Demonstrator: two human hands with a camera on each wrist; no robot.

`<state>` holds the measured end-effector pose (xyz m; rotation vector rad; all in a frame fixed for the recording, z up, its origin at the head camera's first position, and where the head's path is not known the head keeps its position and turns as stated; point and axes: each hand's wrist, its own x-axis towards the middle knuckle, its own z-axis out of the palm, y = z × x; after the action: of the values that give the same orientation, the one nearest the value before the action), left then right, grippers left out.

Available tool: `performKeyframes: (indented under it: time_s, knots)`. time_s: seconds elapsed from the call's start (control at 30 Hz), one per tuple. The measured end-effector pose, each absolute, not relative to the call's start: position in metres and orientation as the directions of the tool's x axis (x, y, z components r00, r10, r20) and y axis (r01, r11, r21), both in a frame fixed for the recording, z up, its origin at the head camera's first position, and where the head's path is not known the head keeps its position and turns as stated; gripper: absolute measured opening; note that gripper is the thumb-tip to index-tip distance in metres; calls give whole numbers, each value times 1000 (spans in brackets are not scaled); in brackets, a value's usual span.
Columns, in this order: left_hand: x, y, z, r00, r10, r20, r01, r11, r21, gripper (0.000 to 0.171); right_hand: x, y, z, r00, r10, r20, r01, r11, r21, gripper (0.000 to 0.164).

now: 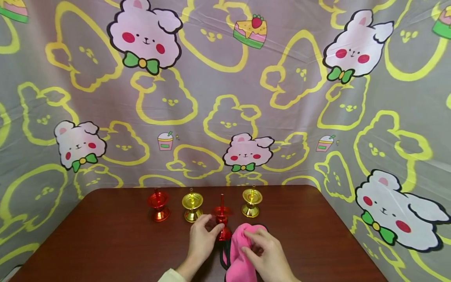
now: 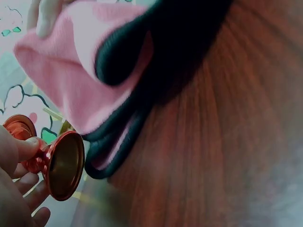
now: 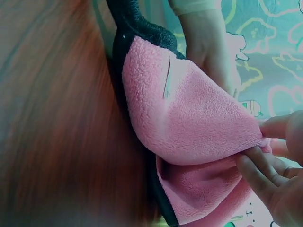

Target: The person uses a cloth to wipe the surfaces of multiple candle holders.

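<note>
The red candle holder (image 1: 222, 214), pinched by the left hand (image 1: 202, 238) over the near middle of the tabletop (image 1: 112, 239), could slip if its smooth-looking metal slides between thumb and fingers; it is glossy, spiked, hollow-based. Just right, the right hand (image 1: 267, 252) pinches pink cloth (image 1: 239, 266). Farther stand another red holder (image 1: 159, 201) and two gold holders (image 1: 192, 201).

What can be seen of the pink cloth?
The pink cloth looks plush, with black edging and a thin pale strip, perhaps a label. It is folded and bunched over the brown tabletop, close beside a red candle holder. The right hand pinches it; whether its lower edge touches the tabletop is unclear.
</note>
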<state>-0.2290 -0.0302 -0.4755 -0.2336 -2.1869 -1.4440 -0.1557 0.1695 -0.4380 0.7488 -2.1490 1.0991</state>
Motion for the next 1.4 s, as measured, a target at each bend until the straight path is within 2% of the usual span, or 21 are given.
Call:
performKeyframes:
  time_s: [0.13, 0.33, 0.67, 0.87, 1.1, 1.4]
  knots:
    - [-238, -27, -482, -846, -167, 506, 392, 447, 804, 20, -153, 174, -441, -652, -207, 730, -711, 502, -493, 39]
    - [-252, -23, -488, -844, -200, 498, 365, 466, 806, 23, -149, 178, -445, -592, -237, 770, -755, 496, -428, 41]
    - [-277, -15, -489, -827, -242, 507, 362, 460, 811, 22, -143, 182, -447, -577, -268, 772, -773, 483, -410, 42]
    - [-286, -10, -489, -829, -261, 494, 347, 453, 821, 26, -142, 185, -446, -600, -271, 753, -761, 485, -432, 42]
    - [-296, -8, -494, -830, -257, 494, 355, 440, 825, 32, -142, 187, -447, -570, -279, 773, -779, 481, -401, 45]
    - [-306, -4, -501, -853, -266, 449, 319, 416, 852, 33, -138, 192, -447, -628, -267, 731, -738, 501, -452, 42]
